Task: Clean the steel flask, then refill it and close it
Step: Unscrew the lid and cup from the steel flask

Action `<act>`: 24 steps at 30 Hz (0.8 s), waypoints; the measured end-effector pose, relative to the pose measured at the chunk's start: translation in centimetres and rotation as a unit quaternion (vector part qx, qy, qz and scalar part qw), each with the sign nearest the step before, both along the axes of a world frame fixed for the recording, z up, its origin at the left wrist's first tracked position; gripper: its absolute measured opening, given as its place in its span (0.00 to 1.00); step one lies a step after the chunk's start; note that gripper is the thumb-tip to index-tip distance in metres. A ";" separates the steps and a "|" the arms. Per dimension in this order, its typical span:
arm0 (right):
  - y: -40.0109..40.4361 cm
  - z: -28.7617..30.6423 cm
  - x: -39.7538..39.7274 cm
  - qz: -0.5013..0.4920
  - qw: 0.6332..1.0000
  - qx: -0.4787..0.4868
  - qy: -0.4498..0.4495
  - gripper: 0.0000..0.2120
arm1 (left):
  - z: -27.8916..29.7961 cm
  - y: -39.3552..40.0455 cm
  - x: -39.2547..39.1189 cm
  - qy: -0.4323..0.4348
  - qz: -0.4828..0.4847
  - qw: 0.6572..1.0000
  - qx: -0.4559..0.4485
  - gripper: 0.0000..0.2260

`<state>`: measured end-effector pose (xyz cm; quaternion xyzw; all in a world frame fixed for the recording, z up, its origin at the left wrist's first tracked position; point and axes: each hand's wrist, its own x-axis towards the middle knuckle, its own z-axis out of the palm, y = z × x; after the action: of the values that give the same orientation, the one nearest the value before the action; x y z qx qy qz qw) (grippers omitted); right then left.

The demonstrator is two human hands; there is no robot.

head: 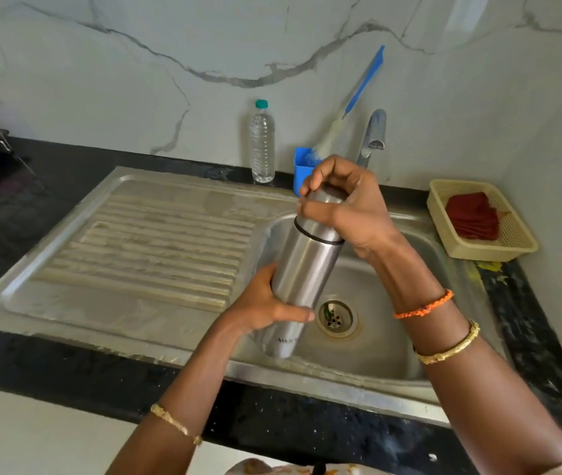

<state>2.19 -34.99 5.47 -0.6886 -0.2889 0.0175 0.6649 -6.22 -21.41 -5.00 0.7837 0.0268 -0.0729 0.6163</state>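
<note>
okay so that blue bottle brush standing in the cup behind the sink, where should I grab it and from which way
Grip the bottle brush on its bare blue handle, coming from above. It leans in the blue cup against the wall with bristles down and handle up, just left of the tap, so approaching from the left looks clearest.

Both my forearms are bare, no sleeves reaching anywhere near my fingers. Back from the fingers of my right hand (348, 207), just past the wrist, I wear a braided orange thread (425, 306), knotted and a little frayed. Further up that arm sits a thin gold bangle (450, 347) with a ridged, patterned surface. Well behind the fingers of my left hand (262, 303), I wear a slimmer gold bracelet (175, 423) of small links. Near my body, patterned orange-and-white cloth (259, 467) shows.
</note>
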 end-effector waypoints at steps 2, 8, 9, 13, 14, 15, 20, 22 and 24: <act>-0.6 0.5 0.2 0.065 0.998 0.004 -0.018 0.17 | 0.0 -0.7 -0.5 -0.006 -0.016 1.000 -0.026 0.32; -3.2 1.4 1.2 0.094 0.989 -0.118 -0.003 0.25 | 0.4 -1.4 0.0 -0.017 -0.006 1.000 -0.017 0.34; -4.0 1.9 1.0 0.073 0.978 -0.196 0.017 0.24 | 0.4 -1.6 0.0 -0.016 -0.001 1.000 -0.006 0.35; -6.3 4.2 -0.6 0.006 0.896 -0.443 0.017 0.22 | 0.4 -1.6 0.0 -0.041 0.041 0.996 0.071 0.35; -6.2 4.5 -1.0 -0.007 0.884 -0.468 0.010 0.24 | 0.5 -1.5 0.1 -0.050 0.044 0.993 0.093 0.37; -6.1 4.6 -1.2 -0.018 0.877 -0.480 0.004 0.29 | 0.6 -1.4 0.1 -0.056 0.041 0.991 0.111 0.39; -6.4 5.1 -0.7 0.069 0.887 -0.455 -0.043 0.17 | 1.3 0.7 0.8 -0.054 -0.018 0.991 0.119 0.36; -7.0 5.3 -0.3 0.166 0.906 -0.388 -0.033 0.30 | 1.4 1.9 1.0 -0.045 -0.035 0.992 0.110 0.35; -7.2 5.2 0.0 0.208 0.913 -0.351 0.027 0.44 | 1.3 3.0 1.1 -0.043 -0.036 0.992 0.110 0.36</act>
<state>2.17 -42.17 10.70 -0.8013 -0.3823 0.2742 0.3695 -5.14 -18.40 -3.67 0.8497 -0.0200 -0.0579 0.5236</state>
